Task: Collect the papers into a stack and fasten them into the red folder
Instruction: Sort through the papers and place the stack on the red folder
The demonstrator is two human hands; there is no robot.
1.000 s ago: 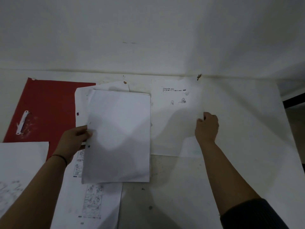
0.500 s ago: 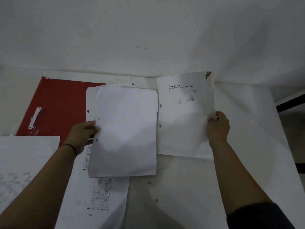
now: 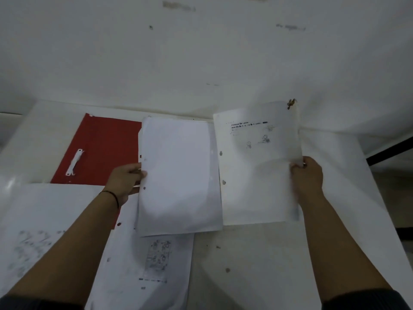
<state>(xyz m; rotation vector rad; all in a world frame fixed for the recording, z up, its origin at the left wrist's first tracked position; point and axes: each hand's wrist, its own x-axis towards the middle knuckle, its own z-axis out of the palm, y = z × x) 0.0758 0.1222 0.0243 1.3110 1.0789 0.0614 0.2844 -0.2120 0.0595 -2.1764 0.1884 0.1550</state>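
My left hand (image 3: 126,181) grips the left edge of a stack of white papers (image 3: 178,175), held above the table, blank side up. My right hand (image 3: 307,175) pinches the right edge of a single printed sheet (image 3: 257,171) with two punch holes on its left side, lifted beside the stack. The red folder (image 3: 100,148) lies open on the table at the left, its white fastener strip (image 3: 74,162) exposed. Another printed sheet (image 3: 145,269) lies on the table below the stack, and one more sheet (image 3: 40,220) lies at the lower left.
A white wall (image 3: 201,52) rises directly behind the white table (image 3: 257,265). The table's right edge runs diagonally at the far right, with a dark bar (image 3: 388,151) beyond it. A small brown speck (image 3: 291,104) shows near the sheet's top right corner.
My right hand took hold of the printed sheet and lifted it off the table. The left hand kept its grip on the stack, which stayed beside the sheet.
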